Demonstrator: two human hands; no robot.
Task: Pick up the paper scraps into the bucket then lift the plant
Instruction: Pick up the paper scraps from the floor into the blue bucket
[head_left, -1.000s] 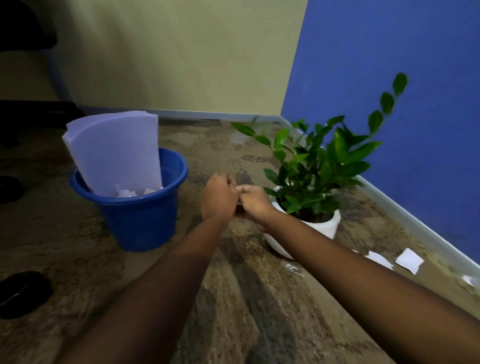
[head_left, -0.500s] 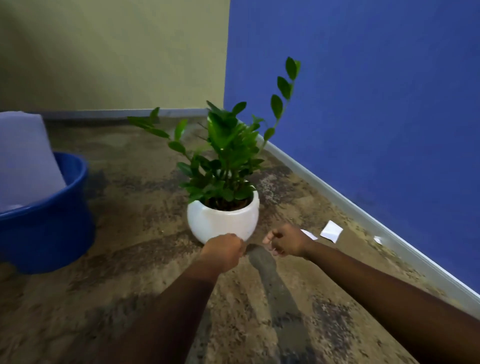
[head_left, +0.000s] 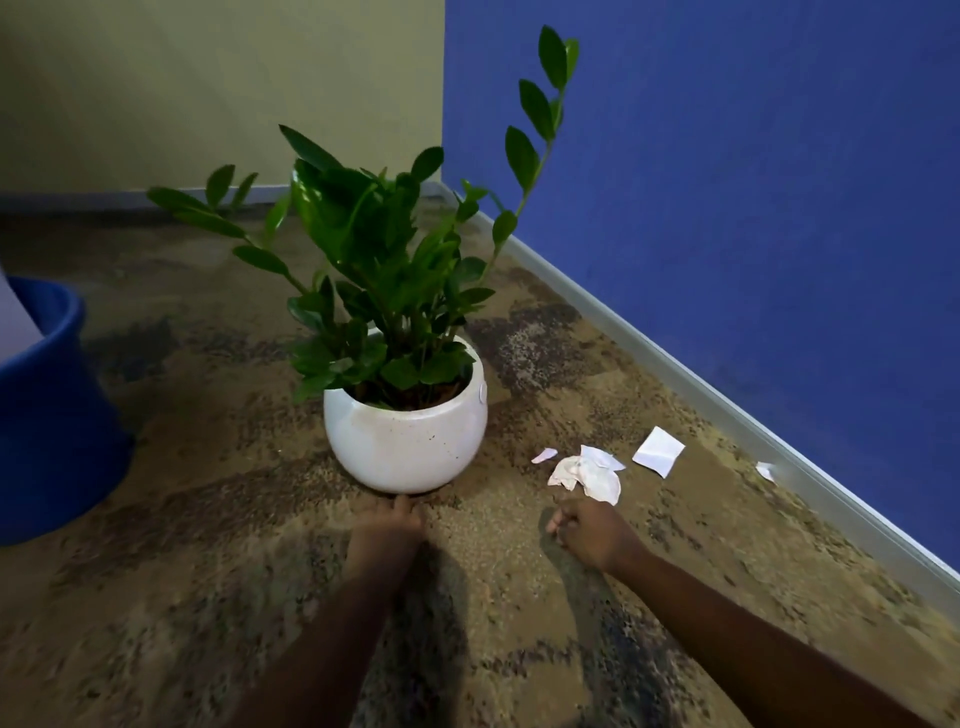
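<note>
The plant stands in a white pot on the mottled brown floor, near the room's corner. Taking the pot as the clock's centre, the blue bucket sits at 9 o'clock, well apart and cut off by the picture's edge, with a pale sheet standing in it.

The paper scraps lie at about 3 to 4 o'clock from the pot. A small scrap is nearest it. Just beyond that is a crumpled scrap, then a folded scrap. A tiny scrap lies farthest out, against the baseboard under the blue wall. All four are on the floor.

The left hand is at 6 o'clock from the pot, back up, its fingertips at the pot's base. I cannot tell whether they touch the pot, or whether the hand is released or clenched.

The right hand is at about 5 o'clock from the pot, just below the crumpled scrap but apart from it. Its fingers are curled in, clenched, and no paper shows in them.

A long stem of the plant leans toward 1 o'clock in front of the blue wall, and another reaches toward 10 o'clock. A yellow wall closes the corner at 12 o'clock.
</note>
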